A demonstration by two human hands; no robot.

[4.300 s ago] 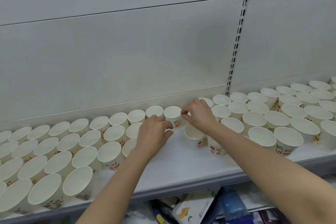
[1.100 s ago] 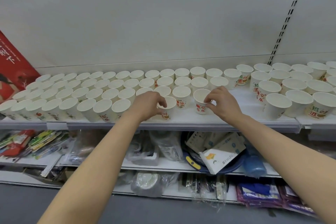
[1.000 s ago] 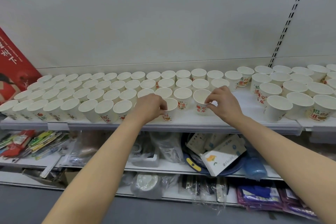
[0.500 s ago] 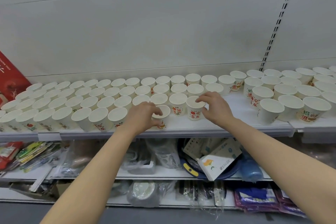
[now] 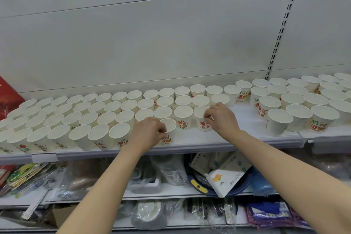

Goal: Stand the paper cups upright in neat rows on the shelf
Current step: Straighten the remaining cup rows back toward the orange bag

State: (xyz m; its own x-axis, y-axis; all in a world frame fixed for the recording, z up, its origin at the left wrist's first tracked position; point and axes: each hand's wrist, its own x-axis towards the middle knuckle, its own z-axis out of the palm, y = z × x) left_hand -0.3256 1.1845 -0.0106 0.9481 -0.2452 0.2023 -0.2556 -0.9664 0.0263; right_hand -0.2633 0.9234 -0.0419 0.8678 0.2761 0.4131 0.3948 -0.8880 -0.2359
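Several white paper cups with red and green print stand upright in rows along the white shelf (image 5: 247,137). My left hand (image 5: 147,131) pinches the rim of a front-row cup (image 5: 170,129) near the shelf's front edge. My right hand (image 5: 220,118) pinches the rim of another cup (image 5: 201,118) one row further back. Both cups are upright and stand on the shelf. A neat block of cups (image 5: 76,118) fills the left part. A looser group of cups (image 5: 296,104) stands on the right.
A bare strip of shelf lies between my right hand and the right-hand cups. A red package (image 5: 7,97) leans at the far left. Below, a lower shelf (image 5: 171,192) holds plastic bags, a white box (image 5: 226,180) and a blue basin.
The camera view has shifted a little left and down. Both hands keep hold of their cups, with the two cups nudged slightly left toward the neat block.
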